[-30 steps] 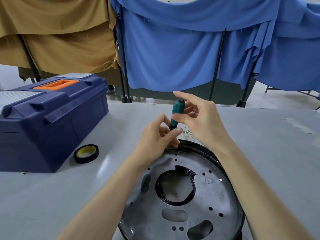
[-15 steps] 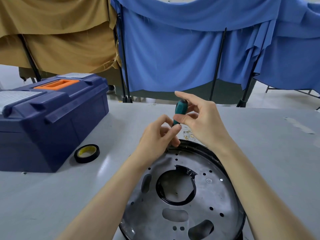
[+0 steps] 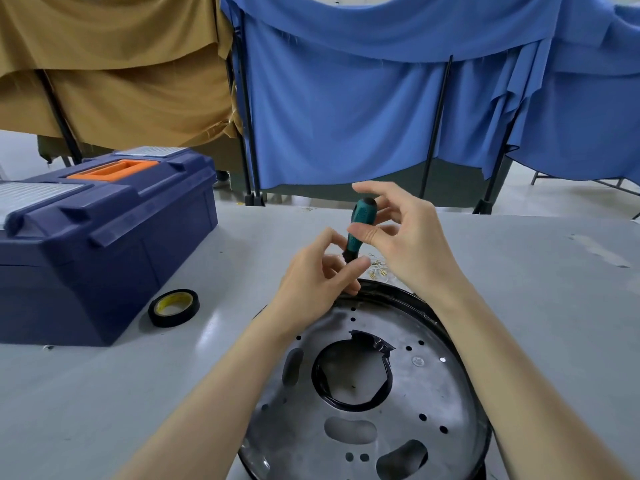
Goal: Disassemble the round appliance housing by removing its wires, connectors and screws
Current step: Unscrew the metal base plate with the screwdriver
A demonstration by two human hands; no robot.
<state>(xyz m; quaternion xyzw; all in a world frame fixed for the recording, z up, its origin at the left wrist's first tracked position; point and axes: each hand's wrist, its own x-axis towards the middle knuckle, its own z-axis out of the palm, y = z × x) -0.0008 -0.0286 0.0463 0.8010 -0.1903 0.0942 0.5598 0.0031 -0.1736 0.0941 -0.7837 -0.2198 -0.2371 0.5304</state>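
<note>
The round dark metal appliance housing [image 3: 450,386] is laid flat on the grey table [image 3: 536,306], presumably so rim screws are reached from above. The teal-handled screwdriver [image 3: 358,223] is held upright at its far rim: the handle is pinched by the right hand [image 3: 412,247], the lower end by the left hand [image 3: 311,285].

Table [image 3: 519,306]: grey flat top, with a pale scuffed patch at the far right.

Lying on it:
- Toolbox [image 3: 104,244]: dark blue, orange handle, two clear-lidded trays on top, lid down. It stands at the far left.
- Tape roll [image 3: 173,321]: black with a yellow core, lying flat near the toolbox's right front corner, not touching it.
- Housing [image 3: 433,393]: a round dark metal disc with a black rim, a large central hole, slots and small holes. It sits at the near edge, right of centre.
- Brass bits [image 3: 377,268]: a small loose cluster just beyond the housing's far rim.
- Speck [image 3: 48,347]: by the toolbox's front base, too small to identify.
</note>
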